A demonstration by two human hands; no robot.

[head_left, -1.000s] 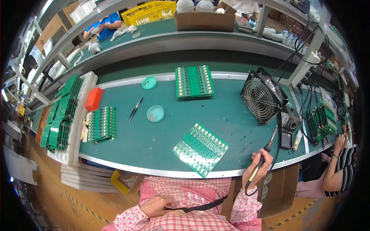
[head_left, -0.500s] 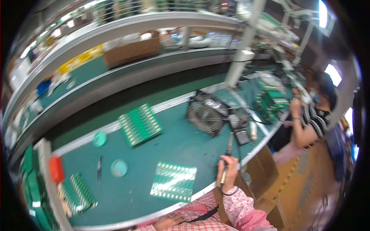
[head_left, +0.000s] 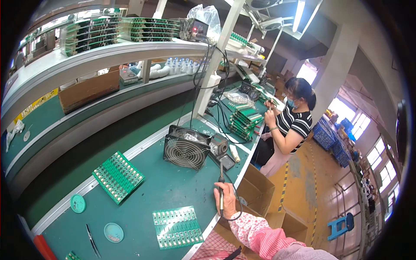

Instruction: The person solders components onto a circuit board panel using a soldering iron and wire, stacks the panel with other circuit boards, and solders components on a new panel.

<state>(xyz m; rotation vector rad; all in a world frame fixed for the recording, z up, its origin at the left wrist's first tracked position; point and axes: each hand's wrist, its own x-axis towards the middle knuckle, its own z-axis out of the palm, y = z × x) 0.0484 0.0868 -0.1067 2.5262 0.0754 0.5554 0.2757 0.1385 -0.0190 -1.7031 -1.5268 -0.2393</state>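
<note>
My right hand (head_left: 225,200) is closed around the handle of a soldering iron (head_left: 222,177), whose tip points away from me at the iron stand (head_left: 222,158). I cannot tell whether the tip touches the stand's tray. To the left of this hand, a green circuit board panel (head_left: 177,228) with rows of small parts lies near the bench's front edge. Farther back rests a stack of similar green panels (head_left: 118,177). Tweezers (head_left: 92,241) and a round dish (head_left: 113,232) holding tiny pieces lie at the left. My left hand is out of view.
A black fan with a wire guard (head_left: 186,152) stands beside the iron stand. A turquoise lid (head_left: 78,203) lies at the left. Cardboard boxes (head_left: 256,184) sit below the bench's right edge. Another person (head_left: 288,121) works farther along, near stacked boards (head_left: 243,123).
The view has swung to the right, so the bench items appear farther left. My left hand has gone out of view. My right hand still holds the soldering iron near the stand.
</note>
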